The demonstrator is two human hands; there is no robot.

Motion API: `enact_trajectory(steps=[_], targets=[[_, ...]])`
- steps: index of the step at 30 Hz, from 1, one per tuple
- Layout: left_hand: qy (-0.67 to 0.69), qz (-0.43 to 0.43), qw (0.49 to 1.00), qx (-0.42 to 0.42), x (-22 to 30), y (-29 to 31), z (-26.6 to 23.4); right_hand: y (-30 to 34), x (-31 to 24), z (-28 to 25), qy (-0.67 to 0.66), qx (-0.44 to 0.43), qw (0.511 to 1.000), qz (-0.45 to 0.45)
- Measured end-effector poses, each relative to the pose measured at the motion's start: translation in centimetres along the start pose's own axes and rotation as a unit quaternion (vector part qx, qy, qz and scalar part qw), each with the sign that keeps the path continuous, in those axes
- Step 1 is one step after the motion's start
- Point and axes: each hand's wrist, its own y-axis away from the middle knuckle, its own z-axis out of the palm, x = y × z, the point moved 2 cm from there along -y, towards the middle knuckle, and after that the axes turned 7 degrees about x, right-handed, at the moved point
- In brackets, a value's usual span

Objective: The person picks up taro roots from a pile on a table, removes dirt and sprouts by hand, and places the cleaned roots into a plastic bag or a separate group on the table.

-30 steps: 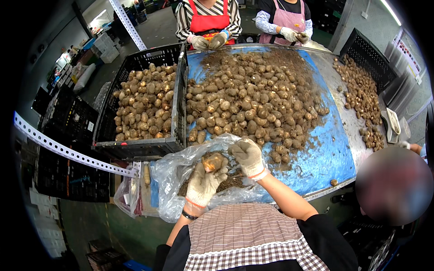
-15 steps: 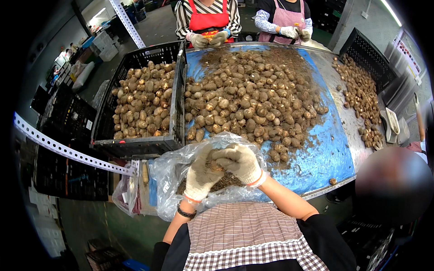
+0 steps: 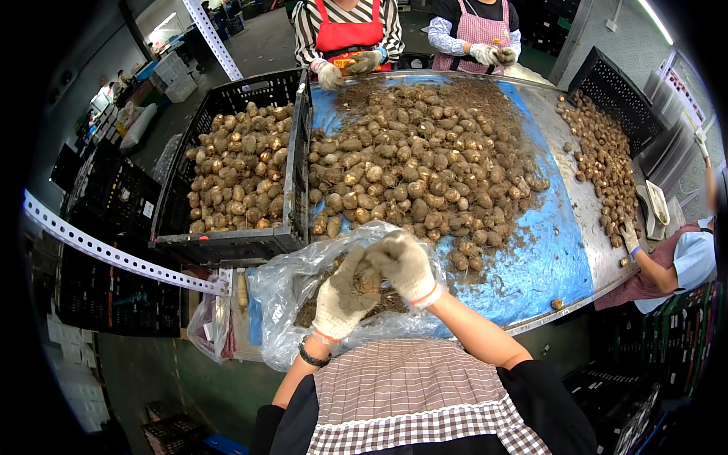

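A brown, root-covered taro lies in my left hand, whose soiled white glove is closed round it. My right hand, gloved too, has its fingers curled together at the taro's upper right side; the fingertips are partly hidden. Both hands are above an open clear plastic bag, with dark soil and root scraps inside it. Just beyond the bag a large heap of taros spreads over a blue sheet.
To the left, a black crate holds many taros. At the far right, more taros spill from a tipped black crate near a pale scale. Two gloved people work across the table; another person's hand reaches in at right. A perforated metal post stands left.
My right hand has shifted slightly up and away from my left palm, showing more of the taro. The person at right has leaned back and reaches to the taros. One person opposite has parted their hands.
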Motion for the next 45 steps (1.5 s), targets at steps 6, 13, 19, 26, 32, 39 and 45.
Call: enact_trajectory(steps=[6,13,19,26,32,39,45], targets=[[-0.113,0.019,0.993,-0.007,1.8,-0.6,-0.4,1.2,5.3,1.2,-0.337,0.001,0.937,0.087],[-0.145,0.194,0.969,0.052,1.5,-1.4,0.9,2.0,5.1,1.5,-0.428,0.007,0.897,0.109],[0.21,-0.15,0.954,0.151,-1.3,0.8,-0.8,2.4,12.0,-7.7,-0.658,0.184,0.707,0.185],[0.66,-0.246,0.71,-0.023,-4.1,-0.2,2.1,4.5,15.0,-16.5,-0.579,0.296,0.758,0.041],[0.716,-0.262,0.637,-0.112,-0.4,-1.3,5.3,2.8,3.7,-4.5,-0.224,0.155,0.962,-0.018],[0.749,-0.313,0.579,-0.074,1.3,-0.9,5.1,0.5,-1.1,-2.7,-0.109,0.101,0.987,0.052],[0.809,-0.304,0.502,-0.036,0.3,-1.1,5.1,-0.6,-0.3,-1.7,-0.034,0.178,0.983,-0.043]])
